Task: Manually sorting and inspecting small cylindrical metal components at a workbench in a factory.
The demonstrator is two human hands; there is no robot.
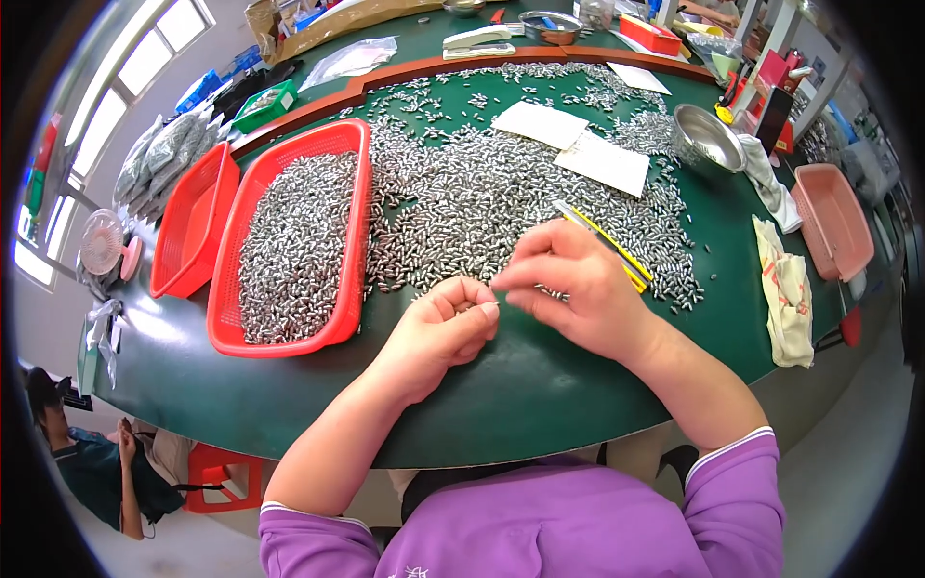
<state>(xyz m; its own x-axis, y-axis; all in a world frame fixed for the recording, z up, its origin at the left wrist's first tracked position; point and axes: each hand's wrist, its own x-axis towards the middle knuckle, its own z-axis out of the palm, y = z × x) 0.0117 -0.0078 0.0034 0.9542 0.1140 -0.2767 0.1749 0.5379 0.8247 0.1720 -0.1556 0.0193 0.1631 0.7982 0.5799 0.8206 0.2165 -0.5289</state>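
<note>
My left hand (445, 323) rests on the green table (540, 385), fingers curled shut around several small silver metal pieces. My right hand (576, 289) sits just to its right, thumb and forefinger pinched near the left fingertips; whether a piece is between them is too small to tell. A yellow pencil-like tool (609, 246) lies under or behind the right hand, touching it. A wide heap of small silver pieces (482, 202) spreads across the table just beyond both hands.
A red basket (358, 207) full of silver pieces stands at left, an empty red basket (188, 226) beside it. White paper sheets (605, 162), a steel bowl (708, 138), a pink tray (836, 220) and cloths (785, 289) lie at right. Another person (92, 462) sits low left.
</note>
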